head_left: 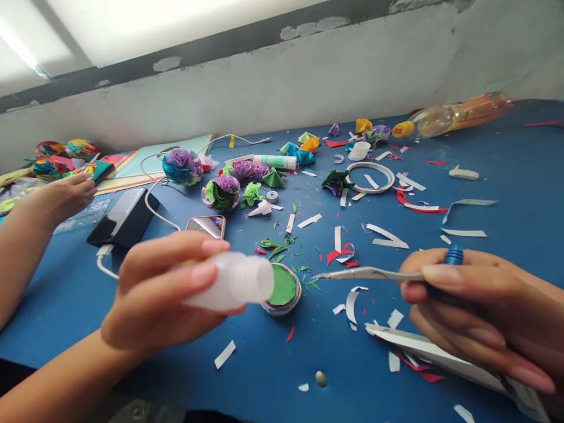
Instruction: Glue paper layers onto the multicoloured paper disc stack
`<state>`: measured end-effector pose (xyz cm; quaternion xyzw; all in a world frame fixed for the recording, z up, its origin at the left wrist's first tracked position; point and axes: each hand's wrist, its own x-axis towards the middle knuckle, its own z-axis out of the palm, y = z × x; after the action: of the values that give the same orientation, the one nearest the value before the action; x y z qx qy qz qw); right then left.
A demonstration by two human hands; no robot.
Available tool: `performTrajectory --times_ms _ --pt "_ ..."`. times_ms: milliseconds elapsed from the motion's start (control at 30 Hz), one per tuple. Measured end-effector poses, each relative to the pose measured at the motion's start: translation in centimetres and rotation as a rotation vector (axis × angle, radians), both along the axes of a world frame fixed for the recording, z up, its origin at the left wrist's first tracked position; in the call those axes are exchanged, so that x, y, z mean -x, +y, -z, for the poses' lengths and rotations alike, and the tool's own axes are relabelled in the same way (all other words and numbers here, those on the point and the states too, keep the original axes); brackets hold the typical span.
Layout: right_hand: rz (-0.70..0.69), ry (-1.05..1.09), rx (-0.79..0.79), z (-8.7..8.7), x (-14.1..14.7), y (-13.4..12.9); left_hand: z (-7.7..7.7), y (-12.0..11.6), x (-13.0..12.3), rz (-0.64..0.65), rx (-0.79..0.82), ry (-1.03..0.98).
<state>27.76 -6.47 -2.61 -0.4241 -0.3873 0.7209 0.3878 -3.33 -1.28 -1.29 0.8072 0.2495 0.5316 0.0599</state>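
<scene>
My left hand [163,288] is wrapped round a translucent white squeeze bottle [220,282], tilted sideways with its mouth to the right. The bottle partly covers a small round piece with a green paper top [282,286] on the table. In my right hand [480,311] is a thin metal tool [370,273], its tip pointing left, just right of the round piece. A blue ribbed cap or handle [454,255] also shows between the right fingers. Small green paper clippings [275,248] lie beside the round piece.
White and red paper scraps litter the blue table [247,382]. Behind are paper flower balls [183,166], a glue stick [275,161], a tape ring [371,177] and a plastic bottle [462,116]. Another person's hand [66,197] is at left, near a black box [123,218] with a cable.
</scene>
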Motion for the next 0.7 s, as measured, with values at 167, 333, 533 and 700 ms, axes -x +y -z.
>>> performTrajectory --times_ms 167,333,533,700 --pt "0.220 -0.123 0.066 -0.4 0.4 0.9 1.1 2.0 -1.9 0.046 0.378 -0.332" --pt "0.712 -0.114 0.018 0.3 -1.2 4.4 1.2 5.2 -1.5 0.000 0.614 -0.453" --pt "0.837 -0.115 -0.077 1.0 -2.0 5.5 1.6 5.8 -1.3 -0.047 0.794 -0.198" --pt "0.743 -0.203 -0.130 0.7 -1.0 3.6 2.0 4.6 -1.9 -0.080 0.821 0.103"
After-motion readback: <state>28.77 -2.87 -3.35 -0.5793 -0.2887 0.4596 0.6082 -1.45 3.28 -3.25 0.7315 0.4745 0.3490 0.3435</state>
